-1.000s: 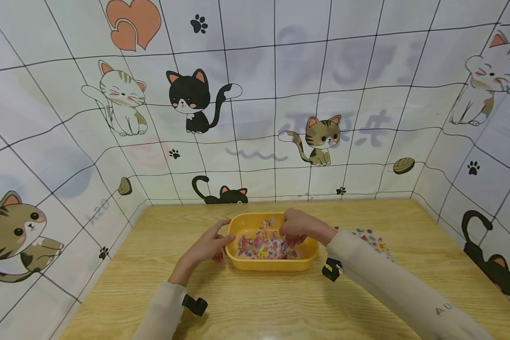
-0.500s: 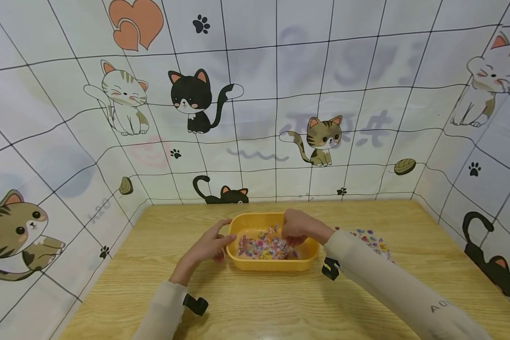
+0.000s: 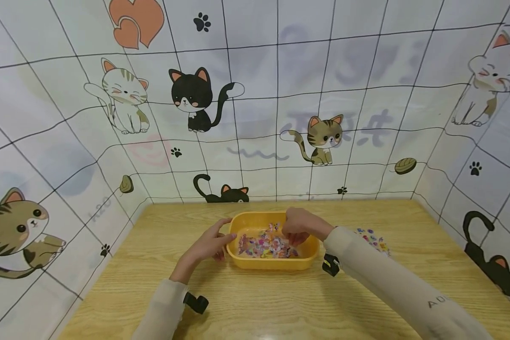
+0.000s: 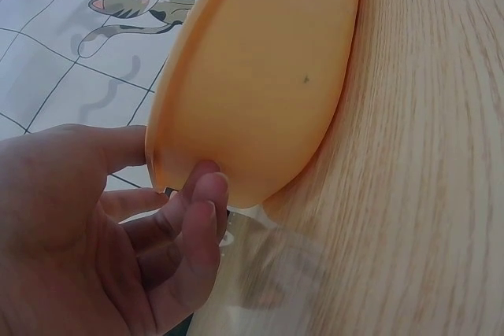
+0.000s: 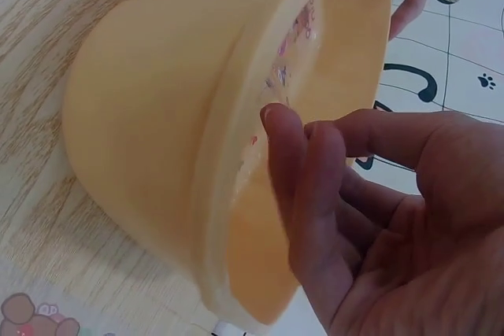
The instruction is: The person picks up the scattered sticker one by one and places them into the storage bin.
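Observation:
A yellow plastic basin [image 3: 272, 264] stands on the table, its floor covered with small, shiny, multicoloured pieces [image 3: 259, 246] too small to identify. At its left end, my left hand [image 3: 210, 243] grips the rim, thumb on top and fingers against the outer wall; the left wrist view shows this hand [image 4: 102, 226] beside the wall. My right hand [image 3: 299, 225] reaches into the right half, fingertips down among the pieces. In the right wrist view, that hand [image 5: 394, 210] has bent fingers with the thumb near them; whether a piece is between them is hidden.
More small coloured pieces [image 3: 374, 241] lie on the wooden table [image 3: 255, 302] right of the basin, partly behind the right sleeve [image 3: 382, 269]. A cat-printed cloth [image 3: 255, 118] walls the back and sides. Something see-through [image 4: 276, 273] shows below the left fingers.
My right hand stays inside the basin with slight finger movements. A few pieces near the back of the pile have shifted a little rightward. The left hand keeps its place on the rim.

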{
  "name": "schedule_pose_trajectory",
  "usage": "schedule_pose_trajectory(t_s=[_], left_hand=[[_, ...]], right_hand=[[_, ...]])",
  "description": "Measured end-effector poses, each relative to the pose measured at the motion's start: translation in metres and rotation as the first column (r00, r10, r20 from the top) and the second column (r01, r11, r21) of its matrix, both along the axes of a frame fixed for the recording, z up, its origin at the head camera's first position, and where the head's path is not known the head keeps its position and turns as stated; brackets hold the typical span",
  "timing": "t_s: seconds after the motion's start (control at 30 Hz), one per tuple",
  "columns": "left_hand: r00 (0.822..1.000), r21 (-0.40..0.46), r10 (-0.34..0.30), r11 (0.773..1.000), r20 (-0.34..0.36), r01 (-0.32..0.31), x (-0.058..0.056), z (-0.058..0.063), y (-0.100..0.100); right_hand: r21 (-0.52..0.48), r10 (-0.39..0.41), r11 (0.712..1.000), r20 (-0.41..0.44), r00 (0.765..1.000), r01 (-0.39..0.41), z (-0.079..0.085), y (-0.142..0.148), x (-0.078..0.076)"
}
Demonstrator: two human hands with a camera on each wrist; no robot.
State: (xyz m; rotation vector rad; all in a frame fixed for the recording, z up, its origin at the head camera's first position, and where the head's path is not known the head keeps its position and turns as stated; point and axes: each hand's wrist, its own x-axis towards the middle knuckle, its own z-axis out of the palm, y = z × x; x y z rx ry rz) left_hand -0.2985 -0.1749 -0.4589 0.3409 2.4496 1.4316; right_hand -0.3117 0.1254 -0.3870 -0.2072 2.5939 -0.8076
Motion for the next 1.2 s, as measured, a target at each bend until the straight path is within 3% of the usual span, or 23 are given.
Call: schedule_pose_trajectory(t_s=[0.37, 1.2], left_hand=[[1.0, -0.009, 0.002, 1.0, 0.0, -0.002, 0.001, 0.002, 0.0], [1.0, 0.011, -0.013, 1.0, -0.005, 0.013, 0.0, 0.001, 0.0]], right_hand=[[-0.023, -0.018, 1.0, -0.004, 1.0, 0.018, -0.006, -0.002, 0.001], [0.18, 0.043, 0.983, 0.008, 0.999, -0.044, -0.001, -0.004, -0.01]])
